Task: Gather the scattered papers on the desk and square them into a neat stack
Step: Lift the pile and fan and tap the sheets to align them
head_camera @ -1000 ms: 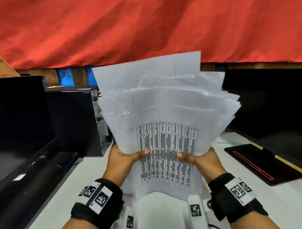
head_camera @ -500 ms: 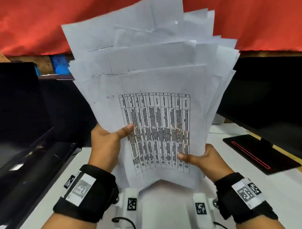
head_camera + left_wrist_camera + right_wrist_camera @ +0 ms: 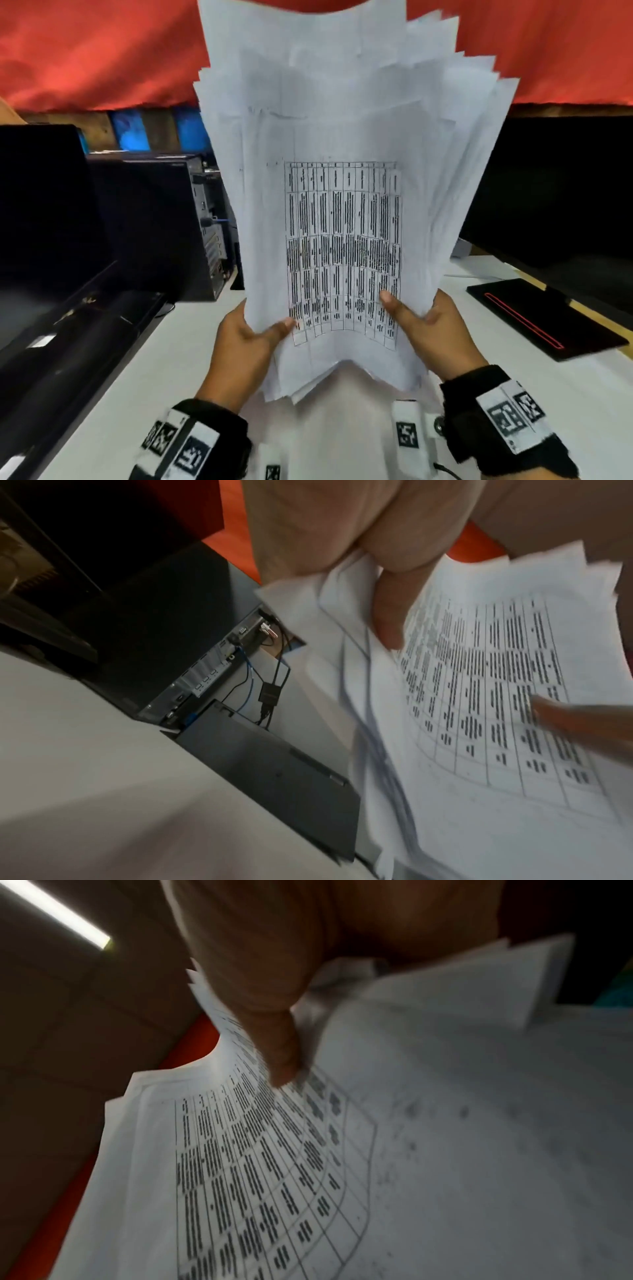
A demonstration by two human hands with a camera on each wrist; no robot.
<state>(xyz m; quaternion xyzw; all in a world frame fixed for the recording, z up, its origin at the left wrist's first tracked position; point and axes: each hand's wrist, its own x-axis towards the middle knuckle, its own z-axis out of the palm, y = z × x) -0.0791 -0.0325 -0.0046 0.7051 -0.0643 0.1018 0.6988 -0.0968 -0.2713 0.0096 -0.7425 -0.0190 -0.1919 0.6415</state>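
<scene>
Matt white paper sheets [image 3: 342, 137], smooth white desk [image 3: 171, 359], wrinkled red cloth [image 3: 85, 51] behind.

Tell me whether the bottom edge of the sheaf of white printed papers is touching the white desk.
Apart. The head view shows the sheaf of white printed papers held up by the left hand and right hand, with bare white desk visible below its bottom edge.

The head view looks forward and down from above both wrists, close behind the upright sheaf of white printed papers [image 3: 342, 205], with the white desk [image 3: 144, 377] below. The left wrist view looks along the thumb from the sheaf's left edge, very near, taking in the black computer tower [image 3: 164, 647]. The right wrist view looks upward along its thumb at the same printed table.
</scene>
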